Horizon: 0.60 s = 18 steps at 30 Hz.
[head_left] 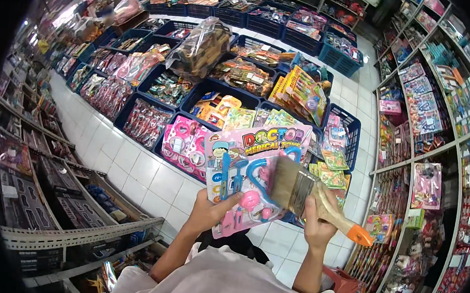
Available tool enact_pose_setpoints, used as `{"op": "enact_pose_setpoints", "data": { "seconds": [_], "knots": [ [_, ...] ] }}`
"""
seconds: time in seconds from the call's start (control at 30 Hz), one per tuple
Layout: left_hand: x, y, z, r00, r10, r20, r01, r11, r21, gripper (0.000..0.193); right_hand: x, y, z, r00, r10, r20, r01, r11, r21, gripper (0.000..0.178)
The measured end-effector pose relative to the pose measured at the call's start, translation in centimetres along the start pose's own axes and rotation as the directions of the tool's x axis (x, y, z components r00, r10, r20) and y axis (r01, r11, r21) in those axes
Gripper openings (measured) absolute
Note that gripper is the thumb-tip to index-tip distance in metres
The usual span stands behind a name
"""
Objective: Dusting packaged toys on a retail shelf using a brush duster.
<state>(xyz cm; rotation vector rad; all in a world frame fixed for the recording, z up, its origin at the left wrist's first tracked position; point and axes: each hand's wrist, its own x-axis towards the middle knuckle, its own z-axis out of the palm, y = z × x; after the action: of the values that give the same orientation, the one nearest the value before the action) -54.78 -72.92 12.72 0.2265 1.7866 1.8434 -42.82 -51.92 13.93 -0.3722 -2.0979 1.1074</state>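
Note:
A pink carded toy doctor set [250, 201] with blue and pink plastic pieces is held up in front of me. My left hand [212, 210] grips its lower left edge, thumb across the front. In my right hand [319, 220] is a wide paintbrush [335, 214] with a pale wooden handle and an orange end. Its bristles lie over the right side of the pack; they look blurred, and I cannot tell whether they touch it. Behind the pack, blue crates hold more packaged toys, among them a pink pack [183, 145] to the left.
Several blue plastic crates [139, 110] of bagged goods fill the middle. A clear plastic bag [201, 49] stands on them. Tall shelves [417, 154] of toys rise on the right, and metal racks [81, 237] with dark boxes stand at left. White floor tiles [151, 181] run between.

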Motion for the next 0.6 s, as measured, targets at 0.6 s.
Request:
{"op": "enact_pose_setpoints", "data": {
  "seconds": [0.6],
  "knots": [
    [4.5,-1.3,4.6,0.998,0.052,-0.018,-0.055,0.987,-0.154,0.024,-5.0,3.2,-4.1,0.779,0.435,-0.452,-0.304,0.892,0.334,0.033]
  ]
}}
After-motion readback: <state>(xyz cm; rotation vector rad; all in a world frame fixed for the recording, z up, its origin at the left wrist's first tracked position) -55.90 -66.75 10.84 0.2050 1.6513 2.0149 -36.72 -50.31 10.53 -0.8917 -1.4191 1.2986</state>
